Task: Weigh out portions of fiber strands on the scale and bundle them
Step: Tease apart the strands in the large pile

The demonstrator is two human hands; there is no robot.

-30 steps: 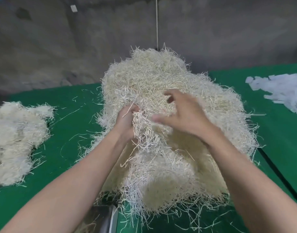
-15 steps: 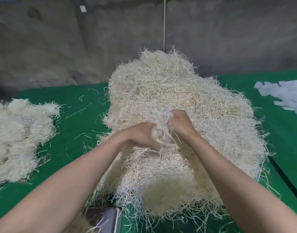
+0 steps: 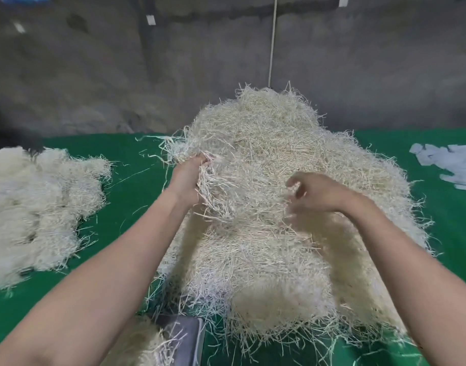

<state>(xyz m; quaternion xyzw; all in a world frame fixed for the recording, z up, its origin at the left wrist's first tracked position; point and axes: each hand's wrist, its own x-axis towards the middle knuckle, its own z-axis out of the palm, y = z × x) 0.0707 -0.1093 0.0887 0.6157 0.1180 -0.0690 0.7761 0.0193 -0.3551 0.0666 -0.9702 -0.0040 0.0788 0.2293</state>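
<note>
At the left flank of the pile (image 3: 266, 159), a tuft (image 3: 216, 191) is gripped in the left hand (image 3: 187, 180). The fingers are curled round it, and strands spill out above and below the fist.

- Change: half a second ago both hands were closed together on one clump at the front of the pile. Now they are parted. The tuft has been carried up and to the left, and the right hand (image 3: 316, 192) has let go.
- Right hand: it hangs just above the pile, well apart from the tuft, with fingers loosely curled. Nothing is seen caught in them, though the hand is blurred.
- Tuft against pile: the lower strands still look tangled into the pile's surface, so separation is judged incomplete.
- Meaning: a portion is judged as good as pulled free. Weighing is not yet begun.
- Scale (image 3: 184, 336): a grey corner at the bottom edge is taken to be it. It is partly buried under loose fiber and lies near the body, well below the gripped tuft.
- Surroundings: a flatter heap (image 3: 36, 207) lies at the far left on the green cloth (image 3: 137, 154). Pale strips (image 3: 453, 165) lie at the far right.
</note>
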